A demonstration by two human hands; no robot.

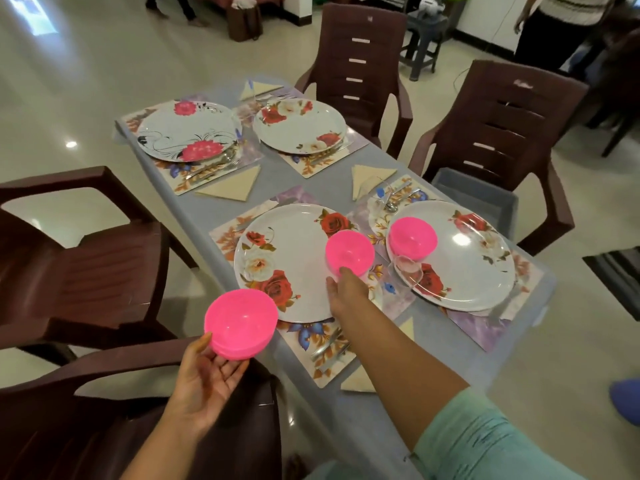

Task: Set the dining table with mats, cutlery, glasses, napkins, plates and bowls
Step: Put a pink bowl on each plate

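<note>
Reaching over the near plate (294,263), the right hand (346,289) has its grip on a pink bowl (349,252) at that plate's right rim, fingertips curled against the bowl's near side. The left hand (207,379) cradles a stack of pink bowls (240,329) off the worktop's near-left edge, fingers loosely cupped beneath, thumb on the rim. Another pink bowl (412,239) sits on the near-right plate (460,254). Two more plates (188,131) lie on mats (225,171) toward the far end of the worktop (311,183), with folded napkins (232,188) beside them.

No readable txt, labels, nos. or signs anywhere.
</note>
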